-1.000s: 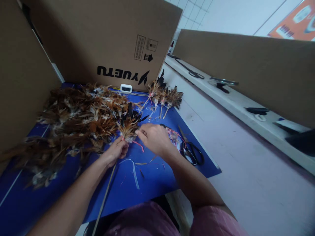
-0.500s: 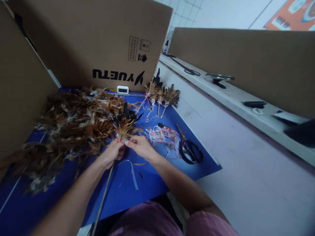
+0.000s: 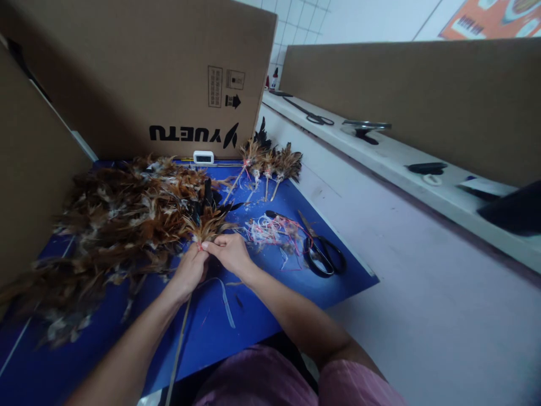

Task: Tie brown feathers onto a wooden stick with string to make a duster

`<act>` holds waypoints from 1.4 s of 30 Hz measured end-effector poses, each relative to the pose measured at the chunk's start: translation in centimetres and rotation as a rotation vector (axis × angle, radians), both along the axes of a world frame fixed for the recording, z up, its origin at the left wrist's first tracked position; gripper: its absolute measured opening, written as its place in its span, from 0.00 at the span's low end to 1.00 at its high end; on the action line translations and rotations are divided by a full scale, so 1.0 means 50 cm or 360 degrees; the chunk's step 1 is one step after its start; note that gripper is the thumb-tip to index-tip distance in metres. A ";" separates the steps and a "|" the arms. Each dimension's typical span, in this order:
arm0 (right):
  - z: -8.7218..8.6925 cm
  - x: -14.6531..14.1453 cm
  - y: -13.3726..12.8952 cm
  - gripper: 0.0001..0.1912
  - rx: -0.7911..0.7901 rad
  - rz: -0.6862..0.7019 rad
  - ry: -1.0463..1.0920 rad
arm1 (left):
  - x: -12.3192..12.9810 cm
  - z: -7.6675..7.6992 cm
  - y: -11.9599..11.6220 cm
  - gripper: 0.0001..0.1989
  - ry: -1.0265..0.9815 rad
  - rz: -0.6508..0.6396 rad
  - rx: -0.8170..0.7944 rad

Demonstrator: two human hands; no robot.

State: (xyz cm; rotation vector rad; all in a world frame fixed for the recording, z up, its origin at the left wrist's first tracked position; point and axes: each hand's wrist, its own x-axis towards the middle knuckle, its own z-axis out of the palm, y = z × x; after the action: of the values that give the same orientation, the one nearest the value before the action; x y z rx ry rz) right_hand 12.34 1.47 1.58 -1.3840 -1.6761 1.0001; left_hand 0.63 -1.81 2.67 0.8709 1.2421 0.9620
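My left hand [image 3: 191,269] is closed round the base of a brown and black feather bundle [image 3: 208,223], where a bit of red string shows. A long thin stick [image 3: 180,344] runs from under that hand toward my lap. The fingers of my right hand [image 3: 230,252] are pinched against the same base, touching my left thumb. A large pile of brown feathers [image 3: 139,208] lies to the left. A clear strip [image 3: 227,304] curls on the blue table [image 3: 236,332] beside my left hand.
Black-handled scissors [image 3: 324,256] and tangled red and white string [image 3: 273,230] lie to the right. Several finished-looking feather bundles [image 3: 270,160] and a small white digital device [image 3: 203,157] sit at the back, before a cardboard box [image 3: 177,73]. A white ledge [image 3: 380,152] holds tools.
The view has shifted slightly. Both hands are still at the base of the feather bundle; my right fingers have closed in nearer to my left thumb.
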 end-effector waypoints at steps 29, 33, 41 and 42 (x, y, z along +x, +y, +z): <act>0.009 0.027 0.013 0.13 -0.0027 -0.0064 0.0306 | 0.016 0.022 0.006 0.07 0.1276 0.0127 0.0611; 0.010 0.023 0.010 0.13 0.0002 -0.0129 0.0318 | 0.022 0.018 0.017 0.11 0.1861 -0.0021 0.0716; -0.002 0.017 0.008 0.14 0.0021 -0.0107 0.0382 | 0.050 0.006 0.011 0.13 0.2421 -0.0100 0.0881; -0.006 0.017 0.009 0.15 0.0000 -0.0099 0.0425 | 0.053 0.007 0.009 0.14 0.2457 -0.0091 0.0887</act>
State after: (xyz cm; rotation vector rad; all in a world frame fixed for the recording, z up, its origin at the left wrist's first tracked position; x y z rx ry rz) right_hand 13.17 1.93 1.28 -1.2343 -1.4277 1.0964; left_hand 3.29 -1.36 3.02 2.2924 2.1911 0.4580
